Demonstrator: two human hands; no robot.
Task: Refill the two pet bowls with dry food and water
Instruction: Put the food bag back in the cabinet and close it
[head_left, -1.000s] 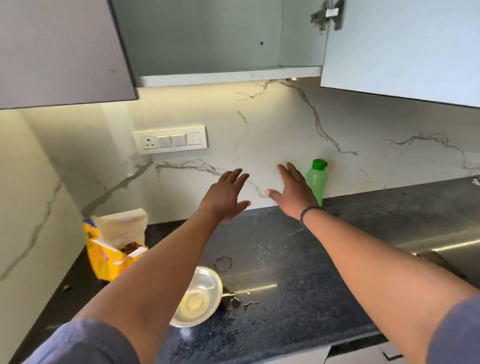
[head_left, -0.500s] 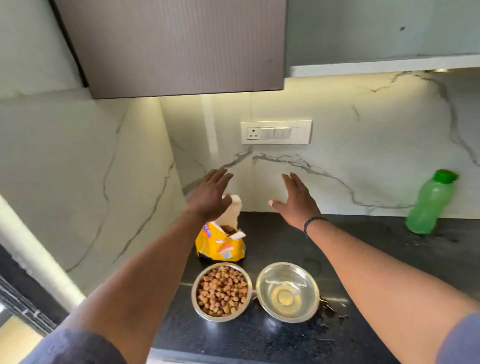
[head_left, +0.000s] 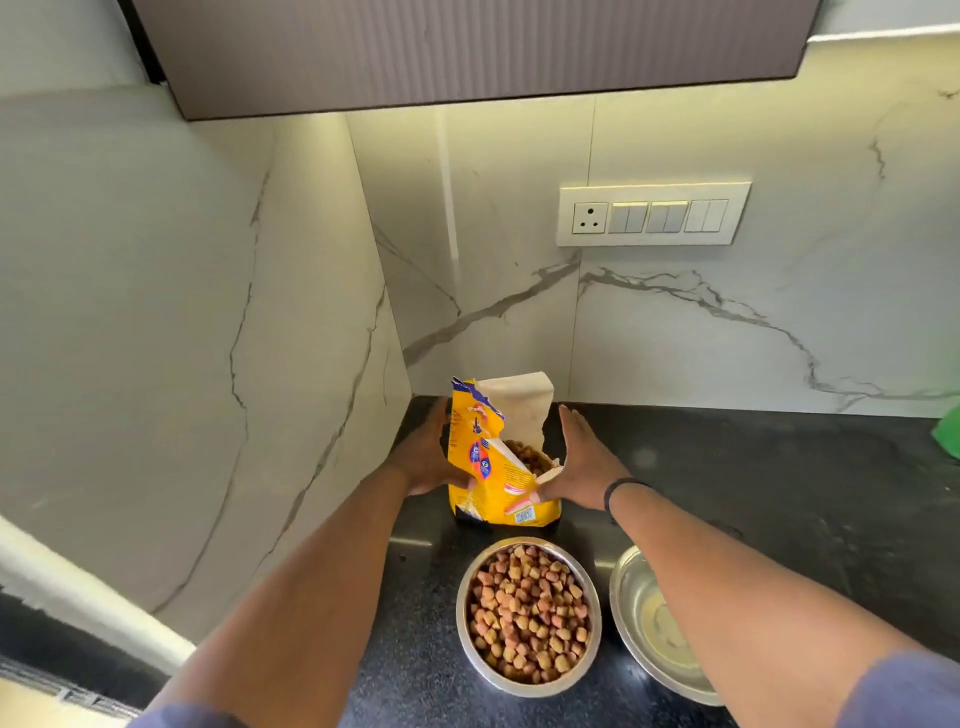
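A dark speckled stone counter (head_left: 753, 499) runs into a corner of white marble-veined wall panels (head_left: 727, 332), under a brown ribbed overhead cabinet (head_left: 467, 47). One cream switch plate (head_left: 653, 213) with a single socket and three rocker switches is set in the back wall. On the counter stand two round steel bowls side by side: the left steel bowl (head_left: 528, 613) is filled with brown dry kibble, and the right steel bowl (head_left: 649, 623), partly hidden by the right forearm, looks to hold a shallow layer of clear liquid. Just behind the kibble bowl, in the corner, stands one torn-open yellow pet food bag (head_left: 498, 462), upright, with kibble showing in its mouth. The left hand (head_left: 426, 457) lies flat against the bag's left side and the right hand (head_left: 576, 462), a dark band at its wrist, against the right side; both have straight fingers, a released grip, pressing rather than clutching. A sliver of one green object (head_left: 948, 431) shows at the right edge.
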